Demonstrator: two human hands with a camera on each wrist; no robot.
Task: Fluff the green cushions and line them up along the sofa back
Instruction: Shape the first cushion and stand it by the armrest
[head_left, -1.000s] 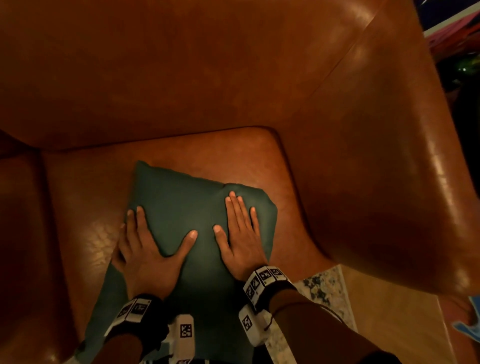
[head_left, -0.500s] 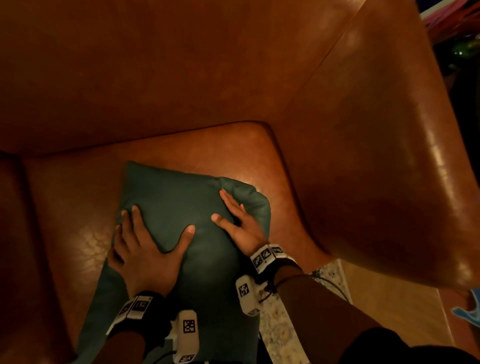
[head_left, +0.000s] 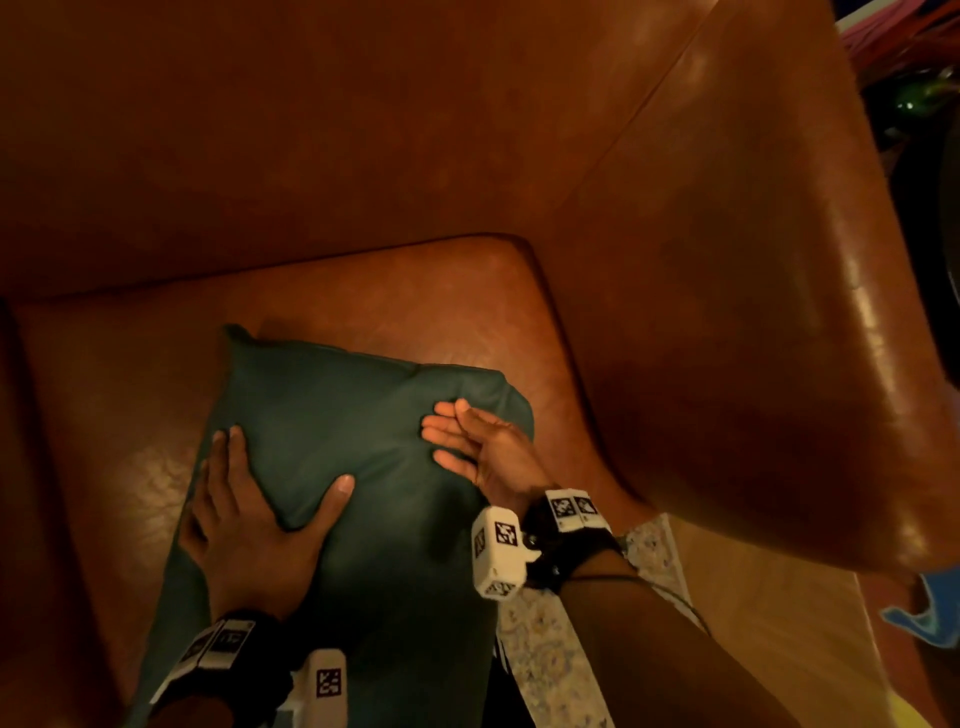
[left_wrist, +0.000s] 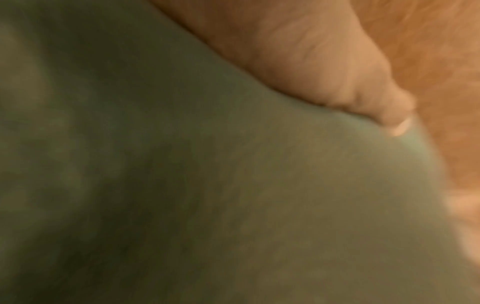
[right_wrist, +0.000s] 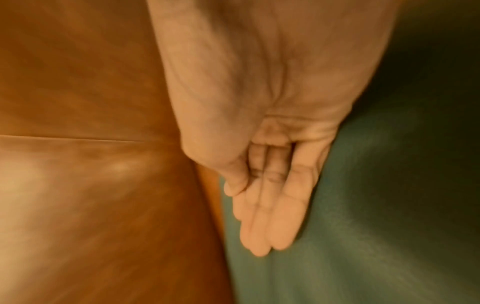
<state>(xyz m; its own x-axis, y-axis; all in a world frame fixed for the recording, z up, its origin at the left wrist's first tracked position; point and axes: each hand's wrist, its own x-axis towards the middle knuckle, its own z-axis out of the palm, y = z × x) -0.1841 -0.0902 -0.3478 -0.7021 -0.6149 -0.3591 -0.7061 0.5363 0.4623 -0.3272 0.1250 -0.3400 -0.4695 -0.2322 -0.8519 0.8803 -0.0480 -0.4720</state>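
One green cushion (head_left: 332, 415) lies flat on the brown leather sofa seat (head_left: 363, 291), its far edge short of the sofa back (head_left: 311, 130). My left hand (head_left: 249, 514) presses flat on the cushion's left side, thumb spread wide. My right hand (head_left: 478, 441) is turned on edge at the cushion's right side, fingers straight and together, palm facing left. The right wrist view shows that hand (right_wrist: 270, 205) held straight beside the green cushion (right_wrist: 376, 205). The left wrist view is filled by blurred green cushion (left_wrist: 207, 185) under my palm.
The sofa's right armrest (head_left: 779, 338) rises close beside the cushion. A patterned rug (head_left: 550, 649) and wooden floor (head_left: 769, 623) lie below the seat's front edge. Cluttered items (head_left: 914, 78) sit beyond the armrest at the top right.
My right hand has lifted off the cushion's top and rolled onto its edge at the right side. The left hand stays pressed flat.
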